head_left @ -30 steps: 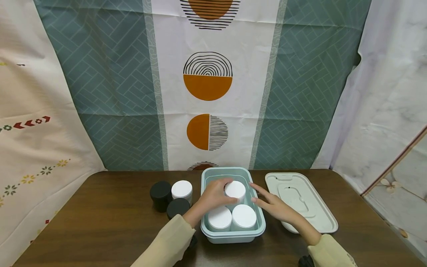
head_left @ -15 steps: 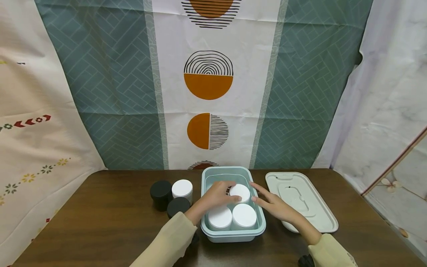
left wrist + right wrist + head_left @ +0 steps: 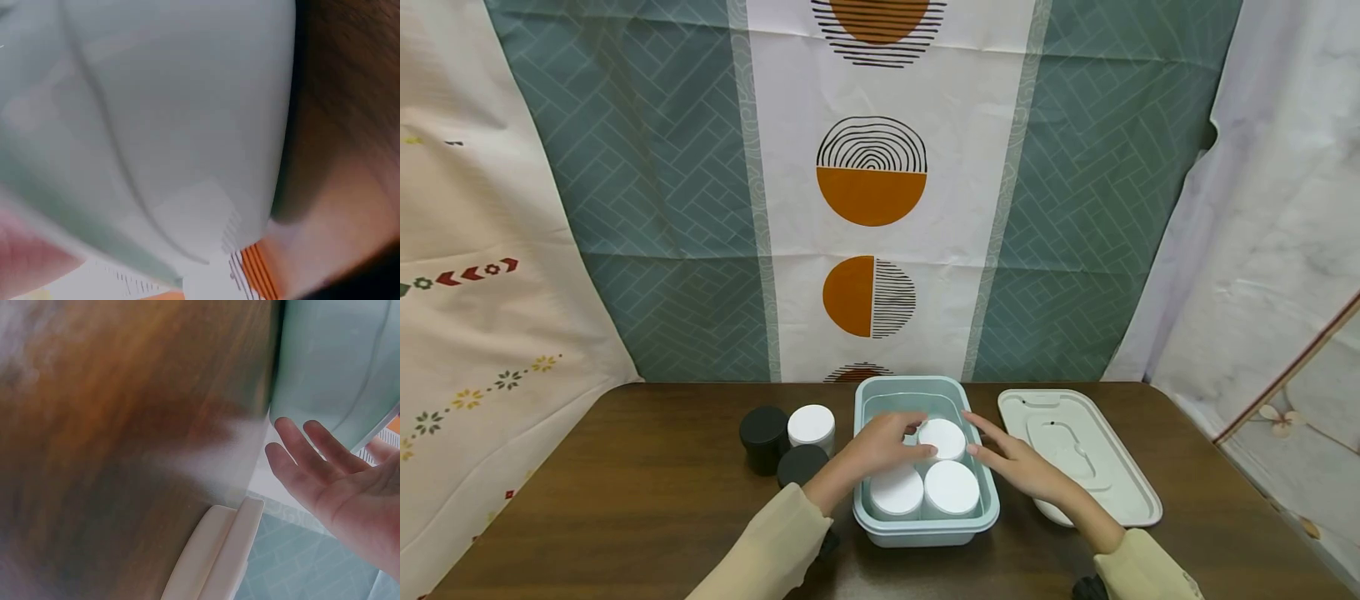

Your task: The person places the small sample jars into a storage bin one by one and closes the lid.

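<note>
My left hand (image 3: 886, 443) reaches over the pale blue plastic box (image 3: 917, 535). Its thumb and fingers are spread at the left edge of a white-lidded jar (image 3: 943, 437) that stands inside, toward the right wall. Two more white-lidded jars, one left (image 3: 896, 492) and one right (image 3: 951, 490), fill the near end of the box. At the right rim, my right hand (image 3: 1017, 460) has its fingers spread and holds nothing; the right wrist view shows its palm (image 3: 369, 500) beside the box's outer wall (image 3: 331, 369). The left wrist view is mostly filled by the box wall (image 3: 181, 125).
Left of the box stand black-lidded jars, one behind (image 3: 765, 437) and one nearer (image 3: 802, 464), with a white-lidded jar (image 3: 812, 427) beside them. An off-white lid (image 3: 1075, 450) lies on the dark wooden table (image 3: 647, 483) to the right.
The far white-lidded jar has shifted right and nearer, up against the other jars, moved by my left hand. That hand has since drawn back slightly left. The right hand has stayed put.
</note>
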`<state>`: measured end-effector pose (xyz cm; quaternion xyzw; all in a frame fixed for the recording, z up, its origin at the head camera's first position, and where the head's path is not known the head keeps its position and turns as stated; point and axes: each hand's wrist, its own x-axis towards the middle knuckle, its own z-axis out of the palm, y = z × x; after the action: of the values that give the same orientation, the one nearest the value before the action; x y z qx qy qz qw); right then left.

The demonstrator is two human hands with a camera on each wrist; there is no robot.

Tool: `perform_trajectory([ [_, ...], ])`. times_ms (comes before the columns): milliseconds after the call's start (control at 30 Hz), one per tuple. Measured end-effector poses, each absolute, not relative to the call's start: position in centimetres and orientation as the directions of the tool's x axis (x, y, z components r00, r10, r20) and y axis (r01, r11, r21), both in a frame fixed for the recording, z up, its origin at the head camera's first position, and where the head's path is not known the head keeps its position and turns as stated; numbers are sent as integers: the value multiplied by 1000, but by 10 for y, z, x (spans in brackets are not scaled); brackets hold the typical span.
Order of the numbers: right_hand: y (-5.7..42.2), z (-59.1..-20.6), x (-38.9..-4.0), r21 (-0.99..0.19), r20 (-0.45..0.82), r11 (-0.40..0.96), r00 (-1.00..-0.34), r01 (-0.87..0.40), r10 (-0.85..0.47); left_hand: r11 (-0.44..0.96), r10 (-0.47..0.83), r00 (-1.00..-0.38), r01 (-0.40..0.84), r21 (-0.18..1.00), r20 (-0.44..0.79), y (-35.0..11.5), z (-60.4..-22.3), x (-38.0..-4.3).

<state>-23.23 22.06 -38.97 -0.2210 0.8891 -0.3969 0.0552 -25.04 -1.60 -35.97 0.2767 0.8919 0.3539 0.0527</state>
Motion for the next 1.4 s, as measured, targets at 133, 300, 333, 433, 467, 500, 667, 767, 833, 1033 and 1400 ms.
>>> perform_trajectory([
  [133,221,-392,-233,-743,75,576,-898,-341,-434,572,515,-849,443,690,118,-30,-352,-245],
  [300,221,-393,-234,-744,79,578,-903,-335,-422,545,480,-861,443,712,169,-51,-345,-240],
  [333,221,-393,-234,-742,81,580,-903,-337,-421,542,470,-864,444,714,180,-55,-344,-238],
  [433,221,-394,-234,-741,85,580,-903,-340,-421,533,428,-879,435,725,212,-68,-343,-237],
  [467,221,-394,-234,-742,86,578,-903,-340,-421,529,407,-886,426,734,221,-72,-343,-236],
  [500,222,-394,-234,-743,86,577,-903,-339,-421,524,390,-890,425,738,235,-76,-344,-236],
  [667,222,-394,-233,-745,85,574,-902,-340,-423,506,302,-903,424,752,306,-99,-345,-236],
  [767,222,-394,-233,-747,84,572,-901,-339,-425,523,265,-903,428,737,337,-115,-345,-236],
  [833,222,-394,-233,-747,83,572,-902,-338,-425,550,249,-901,434,714,356,-127,-345,-236],
  [1033,221,-394,-233,-745,82,573,-900,-341,-428,628,192,-902,416,657,387,-156,-348,-235],
  [1400,221,-393,-233,-742,81,579,-903,-338,-422,670,127,-941,315,672,314,-192,-362,-237],
])
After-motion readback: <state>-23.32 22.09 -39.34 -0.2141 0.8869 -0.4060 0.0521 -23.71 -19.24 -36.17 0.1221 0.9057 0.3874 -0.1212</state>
